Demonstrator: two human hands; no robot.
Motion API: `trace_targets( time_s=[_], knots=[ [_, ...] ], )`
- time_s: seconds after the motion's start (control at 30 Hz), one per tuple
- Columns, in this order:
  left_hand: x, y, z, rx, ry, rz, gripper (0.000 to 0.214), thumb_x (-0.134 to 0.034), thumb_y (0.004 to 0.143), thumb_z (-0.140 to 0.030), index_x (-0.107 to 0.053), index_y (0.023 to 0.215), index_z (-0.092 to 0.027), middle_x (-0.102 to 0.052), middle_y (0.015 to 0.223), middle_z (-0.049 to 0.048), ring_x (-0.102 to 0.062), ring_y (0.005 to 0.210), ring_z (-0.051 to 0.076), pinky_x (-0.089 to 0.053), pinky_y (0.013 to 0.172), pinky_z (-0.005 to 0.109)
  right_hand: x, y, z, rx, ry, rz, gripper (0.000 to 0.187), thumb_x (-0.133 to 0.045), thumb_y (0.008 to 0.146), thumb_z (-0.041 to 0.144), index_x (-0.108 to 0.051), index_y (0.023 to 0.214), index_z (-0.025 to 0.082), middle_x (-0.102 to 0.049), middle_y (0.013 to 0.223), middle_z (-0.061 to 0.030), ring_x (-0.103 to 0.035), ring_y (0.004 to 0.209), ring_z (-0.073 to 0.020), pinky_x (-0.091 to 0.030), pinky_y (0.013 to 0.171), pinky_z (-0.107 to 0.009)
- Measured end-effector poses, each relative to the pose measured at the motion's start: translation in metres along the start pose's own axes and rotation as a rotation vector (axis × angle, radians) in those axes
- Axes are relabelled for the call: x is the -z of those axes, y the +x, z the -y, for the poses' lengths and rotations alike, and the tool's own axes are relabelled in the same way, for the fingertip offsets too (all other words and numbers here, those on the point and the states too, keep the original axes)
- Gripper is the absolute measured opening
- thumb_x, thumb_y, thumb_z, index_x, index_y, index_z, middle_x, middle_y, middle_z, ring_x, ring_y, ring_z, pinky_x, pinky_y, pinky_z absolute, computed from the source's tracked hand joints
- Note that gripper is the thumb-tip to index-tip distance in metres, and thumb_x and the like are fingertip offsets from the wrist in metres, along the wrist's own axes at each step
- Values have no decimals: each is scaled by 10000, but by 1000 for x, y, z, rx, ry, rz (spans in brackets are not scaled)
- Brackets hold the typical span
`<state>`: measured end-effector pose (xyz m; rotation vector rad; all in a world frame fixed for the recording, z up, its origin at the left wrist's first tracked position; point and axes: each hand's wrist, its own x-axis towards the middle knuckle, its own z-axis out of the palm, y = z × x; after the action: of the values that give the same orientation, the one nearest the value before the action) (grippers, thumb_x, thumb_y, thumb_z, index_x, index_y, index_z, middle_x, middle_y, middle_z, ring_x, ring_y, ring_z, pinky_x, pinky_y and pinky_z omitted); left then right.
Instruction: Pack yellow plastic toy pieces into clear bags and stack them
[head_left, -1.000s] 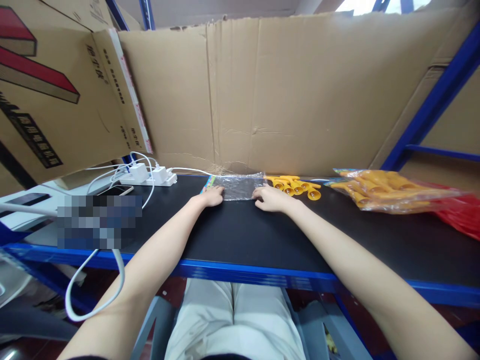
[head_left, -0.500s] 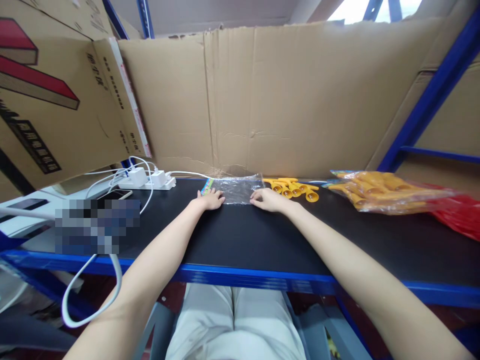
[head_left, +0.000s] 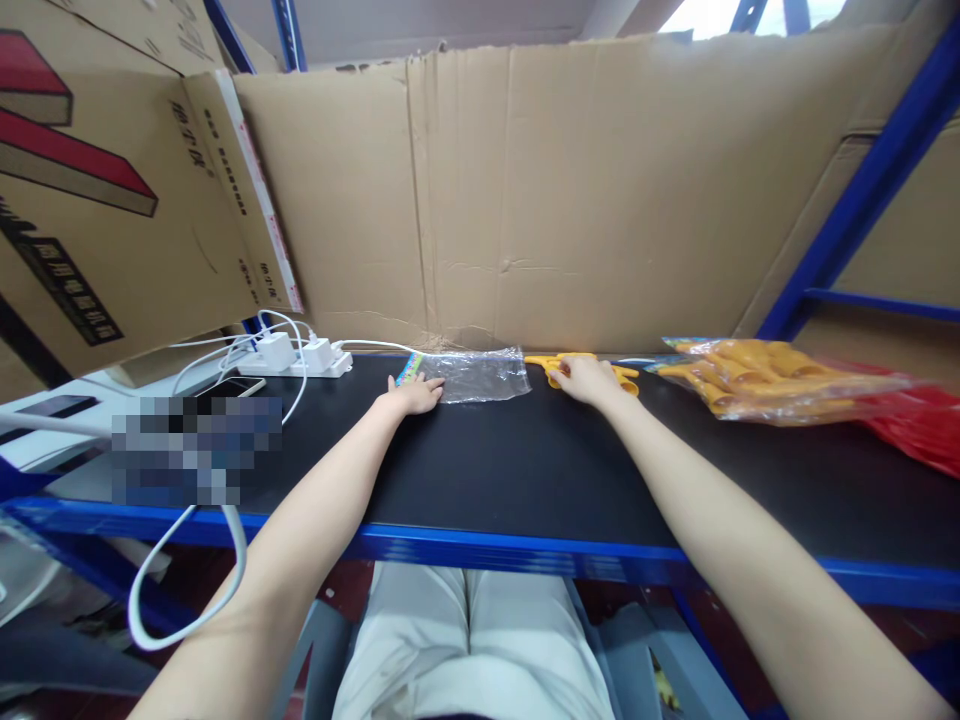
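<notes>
A clear plastic bag (head_left: 484, 377) with a colourful printed header (head_left: 409, 369) lies flat near the back of the black tabletop. Across its left end rests my left hand (head_left: 414, 394), palm down with fingers outstretched, pressing on the plastic. My right hand (head_left: 591, 381) is at the pile of yellow plastic horns (head_left: 541, 360) just right of the bag. Its fingers are curled around one horn at the pile's left side, and the hand hides much of the pile. Another horn's bell (head_left: 627, 386) shows beyond the wrist.
A clear bag packed with yellow horns (head_left: 757, 372) lies at the right, against red plastic (head_left: 915, 425). A white power strip (head_left: 296, 362) with cables and a phone (head_left: 238, 386) lie at the left. Cardboard (head_left: 585, 200) walls the back; a blue rail (head_left: 510, 553) edges the front.
My right hand has let go of the clear bag's right end and moved right onto the yellow horns. My left hand has stayed on the bag, shifting slightly left.
</notes>
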<state>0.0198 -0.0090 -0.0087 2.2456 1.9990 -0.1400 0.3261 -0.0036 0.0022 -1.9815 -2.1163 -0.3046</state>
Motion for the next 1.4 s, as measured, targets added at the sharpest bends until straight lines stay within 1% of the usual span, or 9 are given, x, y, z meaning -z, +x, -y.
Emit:
trace_targets(
  time_s=[0.3, 0.47, 0.57, 0.67, 0.77, 0.93, 1.07, 1.23, 1.4],
  knots=[
    [2, -1, 0, 8, -4, -50, 539, -129, 923, -438, -342, 1398, -298, -306, 1483, 109, -224, 1380, 302, -62, 1007, 707, -7, -6, 19, -92, -129, -9, 634, -348, 835, 622, -689, 962, 103, -623, 1090, -202, -503, 1088, -341, -269, 940, -529],
    [1, -1, 2, 25, -2, -126, 533, -155, 917, -434, -459, 1309, -240, -453, 1379, 152, -389, 1284, 332, -111, 1008, 698, -11, -4, 21, -147, -67, -46, 472, -423, 827, 481, -694, 942, 113, -635, 1064, -180, -501, 1094, -330, -178, 992, -573],
    [0, 1, 4, 37, -17, -149, 503, -180, 910, -427, -493, 1259, -244, -505, 1333, 142, -431, 1245, 346, -136, 984, 720, -3, -3, 20, -149, 23, -71, 436, -424, 816, 456, -683, 887, 113, -651, 1007, -164, -531, 1051, -320, -226, 976, -554],
    [-1, 3, 6, 71, -31, -163, 474, -203, 905, -417, -509, 1225, -247, -532, 1306, 135, -451, 1225, 354, -160, 969, 728, 7, -1, 17, -188, 160, -117, 398, -449, 804, 453, -641, 853, 107, -657, 939, -163, -570, 971, -302, -335, 905, -491],
    [0, 3, 8, 105, -30, -172, 455, -220, 902, -413, -512, 1207, -244, -552, 1282, 137, -469, 1214, 345, -177, 982, 709, 10, 2, 12, -150, 509, -115, 297, -533, 778, 416, -574, 877, 139, -656, 845, -108, -601, 795, -211, -432, 765, -358],
    [0, 2, 11, 161, -24, -218, 442, -226, 900, -395, -533, 1164, -217, -581, 1237, 156, -500, 1187, 337, -178, 999, 687, 9, 3, 11, 43, 1043, 140, 153, -585, 777, 302, -528, 805, 163, -591, 668, -12, -471, 494, -75, -358, 480, -202],
    [-3, 1, 11, 177, -27, -248, 474, -228, 895, -404, -522, 1186, -173, -570, 1238, 192, -480, 1204, 349, -169, 1011, 673, 15, 0, 14, 16, 1149, 132, 167, -602, 778, 312, -533, 818, 166, -592, 695, -15, -465, 499, -63, -345, 459, -188],
    [-8, 3, 8, 193, -27, -253, 562, -200, 898, -446, -449, 1287, -126, -432, 1379, 212, -343, 1315, 333, -136, 1038, 654, 18, 2, 17, -51, 1278, 55, 243, -597, 779, 396, -505, 823, 175, -604, 732, -27, -475, 500, -63, -367, 464, -192],
    [-10, 4, 9, 210, -2, -225, 586, -197, 903, -454, -407, 1336, -119, -336, 1445, 206, -264, 1357, 337, -100, 1055, 645, 15, 0, 20, -36, 1380, 137, 157, -588, 777, 280, -512, 846, 161, -607, 734, -35, -498, 519, -66, -375, 465, -182]
  ],
)
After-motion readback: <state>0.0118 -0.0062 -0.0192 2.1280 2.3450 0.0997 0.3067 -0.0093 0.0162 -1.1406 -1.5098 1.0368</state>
